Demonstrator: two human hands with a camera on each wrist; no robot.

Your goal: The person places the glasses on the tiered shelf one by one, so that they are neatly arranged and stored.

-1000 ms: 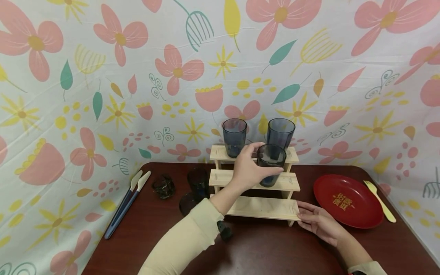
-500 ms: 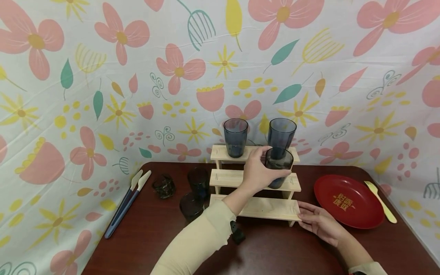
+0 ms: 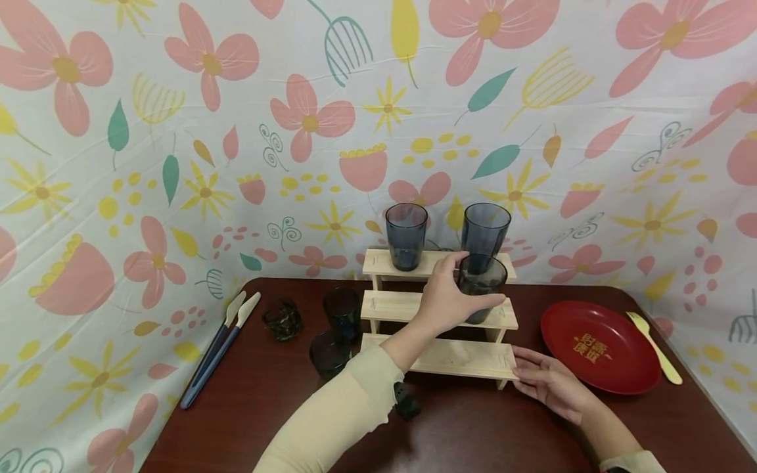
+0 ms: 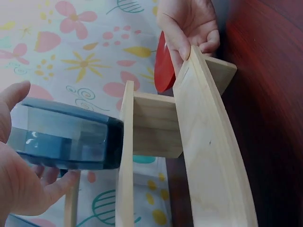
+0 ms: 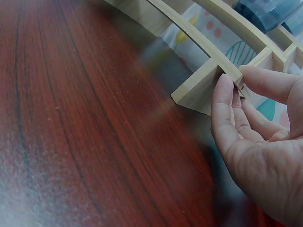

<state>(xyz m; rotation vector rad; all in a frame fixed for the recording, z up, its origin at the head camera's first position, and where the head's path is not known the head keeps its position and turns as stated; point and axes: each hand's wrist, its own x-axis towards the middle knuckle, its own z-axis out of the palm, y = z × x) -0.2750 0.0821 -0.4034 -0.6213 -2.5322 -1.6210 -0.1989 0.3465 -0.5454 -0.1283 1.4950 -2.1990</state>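
Note:
A dark tinted glass (image 3: 483,279) stands upright on the middle shelf of a three-tier wooden rack (image 3: 461,355), near its right end. My left hand (image 3: 443,299) holds this glass from the left, thumb in front and a finger behind the rim. In the left wrist view the glass (image 4: 66,137) has its base against the shelf. My right hand (image 3: 550,387) pinches the right end of the bottom shelf; the right wrist view shows thumb and fingertips on the wooden edge (image 5: 227,66). On the top shelf are two blue-grey glasses, one left (image 3: 405,230), one right (image 3: 486,226).
Left of the rack are two dark glasses, one behind (image 3: 342,314) and one in front (image 3: 328,356), and a small faceted dark glass (image 3: 282,322). Farther left lie two blue-handled knives (image 3: 221,351). A red plate (image 3: 629,345) and yellow fork (image 3: 653,345) lie right.
My left hand has moved the glass to the right along the middle shelf, mostly in the first half second. My right hand stays at the rack's end.

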